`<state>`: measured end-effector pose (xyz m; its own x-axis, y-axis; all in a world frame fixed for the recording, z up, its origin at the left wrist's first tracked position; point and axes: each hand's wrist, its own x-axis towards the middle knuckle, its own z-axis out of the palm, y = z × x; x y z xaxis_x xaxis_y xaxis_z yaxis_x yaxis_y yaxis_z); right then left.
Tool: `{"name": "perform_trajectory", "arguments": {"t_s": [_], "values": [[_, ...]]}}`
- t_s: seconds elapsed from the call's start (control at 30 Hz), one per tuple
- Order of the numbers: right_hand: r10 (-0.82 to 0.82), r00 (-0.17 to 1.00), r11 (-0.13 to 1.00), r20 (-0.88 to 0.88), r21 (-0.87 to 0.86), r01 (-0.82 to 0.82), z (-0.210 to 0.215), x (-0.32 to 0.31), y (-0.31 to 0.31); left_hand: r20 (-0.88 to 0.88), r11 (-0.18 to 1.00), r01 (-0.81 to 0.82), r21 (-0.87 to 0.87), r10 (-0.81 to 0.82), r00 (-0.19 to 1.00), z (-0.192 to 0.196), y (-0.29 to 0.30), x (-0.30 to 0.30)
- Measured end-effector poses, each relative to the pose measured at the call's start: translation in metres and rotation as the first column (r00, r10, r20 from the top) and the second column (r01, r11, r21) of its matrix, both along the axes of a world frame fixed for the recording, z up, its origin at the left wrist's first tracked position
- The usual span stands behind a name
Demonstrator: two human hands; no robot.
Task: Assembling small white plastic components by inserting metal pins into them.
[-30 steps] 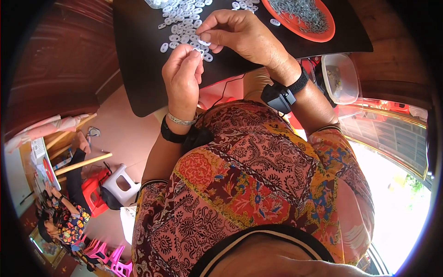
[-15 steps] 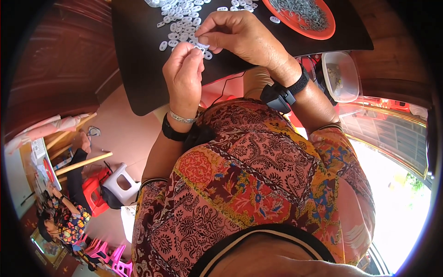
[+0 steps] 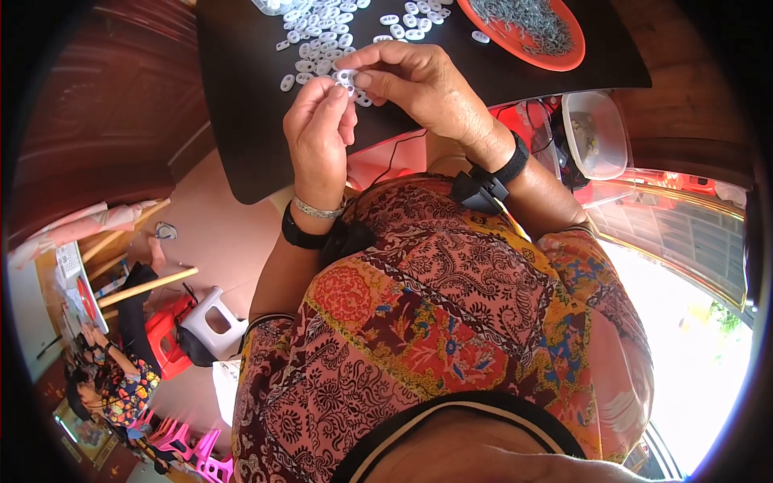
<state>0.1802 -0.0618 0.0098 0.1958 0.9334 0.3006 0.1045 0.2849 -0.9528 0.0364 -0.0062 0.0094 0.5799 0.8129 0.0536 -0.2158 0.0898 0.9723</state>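
Observation:
My left hand and my right hand meet over the near part of a black board. Together their fingertips pinch one small white oval plastic piece. Several more white pieces lie scattered on the board just beyond the fingers. An orange-red plate holding small grey metal bits sits at the board's far right. Both wrists wear black bands, and the left also has a silver bracelet.
A clear plastic tub stands right of the board above red crates. Down at the left, another person in patterned clothes sits on the floor near a white stool, a red stool and wooden sticks.
Both hands have drawn slightly toward me, away from the pile, and now hold a single white piece between their fingertips.

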Motion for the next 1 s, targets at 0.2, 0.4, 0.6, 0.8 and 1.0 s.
{"name": "perform_trajectory", "arguments": {"t_s": [0.2, 0.4, 0.6, 0.8, 1.0], "values": [[0.048, 0.993, 0.997, -0.112, -0.047, -0.054, 0.003, -0.002, -0.003, 0.0, 1.0, -0.011, 0.018, 0.011, 1.0, -0.002, -0.003, 0.0], [-0.066, 0.99, 0.998, 0.127, 0.002, 0.066, 0.005, -0.009, -0.007, 0.049, 0.999, 0.01, -0.036, -0.008, 0.999, -0.001, -0.003, 0.0], [-0.131, 0.928, 0.981, 0.35, 0.181, 0.071, 0.002, -0.002, -0.007, -0.023, 0.999, 0.036, -0.024, -0.036, 0.999, 0.005, -0.004, -0.001], [-0.081, 0.92, 0.989, 0.384, 0.147, 0.025, 0.005, 0.003, -0.009, -0.04, 0.999, 0.023, -0.048, -0.025, 0.999, 0.007, -0.003, 0.0], [-0.098, 0.901, 0.983, 0.422, 0.183, 0.021, 0.005, 0.011, -0.009, -0.074, 0.996, 0.09, -0.018, -0.091, 0.993, 0.009, -0.002, 0.0]]}}
